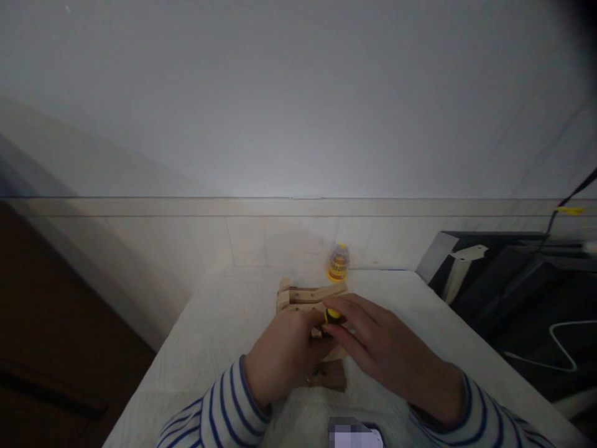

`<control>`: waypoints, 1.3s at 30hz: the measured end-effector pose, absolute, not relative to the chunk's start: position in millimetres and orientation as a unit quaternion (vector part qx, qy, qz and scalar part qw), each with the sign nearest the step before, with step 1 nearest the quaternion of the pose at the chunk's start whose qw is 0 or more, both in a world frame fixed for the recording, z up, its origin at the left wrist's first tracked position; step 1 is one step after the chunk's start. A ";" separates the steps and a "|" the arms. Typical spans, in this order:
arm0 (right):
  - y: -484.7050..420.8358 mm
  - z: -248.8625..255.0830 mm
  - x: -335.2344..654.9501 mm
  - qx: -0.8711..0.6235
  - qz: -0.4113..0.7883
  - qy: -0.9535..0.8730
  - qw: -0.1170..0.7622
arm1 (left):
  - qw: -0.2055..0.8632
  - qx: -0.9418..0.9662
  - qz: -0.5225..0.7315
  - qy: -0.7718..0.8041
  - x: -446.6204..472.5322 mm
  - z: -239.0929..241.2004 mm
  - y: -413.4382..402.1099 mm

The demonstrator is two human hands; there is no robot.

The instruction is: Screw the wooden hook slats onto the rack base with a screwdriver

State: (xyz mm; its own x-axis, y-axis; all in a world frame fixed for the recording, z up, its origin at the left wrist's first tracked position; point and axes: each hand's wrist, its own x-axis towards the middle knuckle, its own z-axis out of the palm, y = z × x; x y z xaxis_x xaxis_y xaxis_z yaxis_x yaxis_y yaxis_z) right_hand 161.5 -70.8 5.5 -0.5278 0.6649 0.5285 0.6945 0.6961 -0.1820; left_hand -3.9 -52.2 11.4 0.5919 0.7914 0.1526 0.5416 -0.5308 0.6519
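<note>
Between the thumb and fingers of my right hand [389, 348] is the yellow-and-black handle of a screwdriver [333, 316], seen nearly end-on; its shaft and tip are hidden. My left hand [289, 351] is closed beside it at a wooden assembly [305, 296], fingers curled against a part of it that the hand covers. Pale wooden bars with small holes show beyond my fingers. Below my hands, close to me, lies a brown flat piece [329, 375] with small dark bits on it, too blurred to name.
A clear, yellow-based container [338, 264] with orange contents stands at the table's back, near the wall. The white-covered table [200, 348] narrows toward it. A phone-like object [357, 435] sits at the bottom edge. Dark panels [513, 298] and a pale cable [555, 348] are at the right.
</note>
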 end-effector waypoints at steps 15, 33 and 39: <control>-74.0 10.4 161.9 -0.372 -0.041 -0.880 0.293 | 0.271 0.849 0.220 0.396 -5.2 9.2 -51.9; -67.4 0.0 162.5 -0.373 -0.015 -0.873 0.314 | 0.276 0.858 0.235 0.365 -4.2 7.2 -51.8; -66.3 0.9 164.3 -0.382 0.001 -0.869 0.315 | 0.278 0.850 0.233 0.382 -4.4 8.3 -50.6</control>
